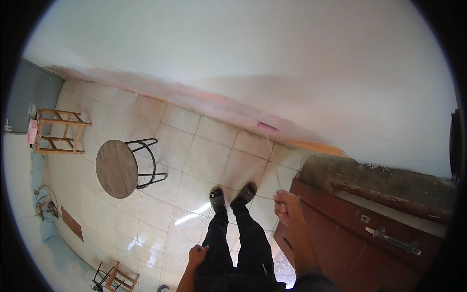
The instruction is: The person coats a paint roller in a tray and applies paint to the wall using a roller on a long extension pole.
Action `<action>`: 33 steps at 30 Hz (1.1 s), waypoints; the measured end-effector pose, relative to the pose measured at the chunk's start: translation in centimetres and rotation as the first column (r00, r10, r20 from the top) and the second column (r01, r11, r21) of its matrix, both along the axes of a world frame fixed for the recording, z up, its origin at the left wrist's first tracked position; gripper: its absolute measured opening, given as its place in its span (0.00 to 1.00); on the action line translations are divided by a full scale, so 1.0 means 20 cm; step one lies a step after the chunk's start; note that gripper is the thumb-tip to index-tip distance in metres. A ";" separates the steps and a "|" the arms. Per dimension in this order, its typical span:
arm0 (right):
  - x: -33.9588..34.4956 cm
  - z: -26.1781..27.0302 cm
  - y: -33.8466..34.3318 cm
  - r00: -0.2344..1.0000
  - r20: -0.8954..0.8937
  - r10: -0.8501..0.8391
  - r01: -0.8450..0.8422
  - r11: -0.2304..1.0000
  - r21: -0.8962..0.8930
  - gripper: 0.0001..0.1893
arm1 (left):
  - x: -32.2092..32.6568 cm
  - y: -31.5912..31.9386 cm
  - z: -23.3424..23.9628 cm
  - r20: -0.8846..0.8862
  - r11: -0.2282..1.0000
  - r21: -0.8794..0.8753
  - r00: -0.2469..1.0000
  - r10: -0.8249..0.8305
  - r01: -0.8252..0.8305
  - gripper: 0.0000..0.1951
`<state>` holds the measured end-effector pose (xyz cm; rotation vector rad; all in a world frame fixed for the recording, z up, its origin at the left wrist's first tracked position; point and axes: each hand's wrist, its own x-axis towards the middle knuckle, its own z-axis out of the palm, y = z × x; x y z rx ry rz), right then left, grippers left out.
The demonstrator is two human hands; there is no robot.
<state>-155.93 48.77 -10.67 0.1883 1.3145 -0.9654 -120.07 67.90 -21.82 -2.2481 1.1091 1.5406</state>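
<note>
My right hand [287,207] is closed around the near end of a thin, pale pole. The pole slants up and away to a small pinkish-purple paint roller [268,126], which appears to rest against the low part of the wall [233,106]. White covers the wall higher up, while patchy pink and orange show along its foot. By my left thigh, my left hand [198,253] hangs with its fingers curled, and nothing shows in it. My feet in dark sandals [217,196] stand on the pale tiled floor [208,153].
A round-topped stool [117,169] with black metal legs stands to the left. Beyond it is a wooden stool [62,131] with a pink item on it. To my right is a reddish-brown door [339,237] with a metal handle [394,241]. Another wooden stool [122,279] is at lower left.
</note>
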 end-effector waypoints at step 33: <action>-0.09 -0.34 0.11 0.995 -0.076 0.058 -0.062 0.997 -0.052 0.06 | -0.05 -0.08 -0.05 -0.001 0.981 -0.015 0.981 -0.196 0.196 0.22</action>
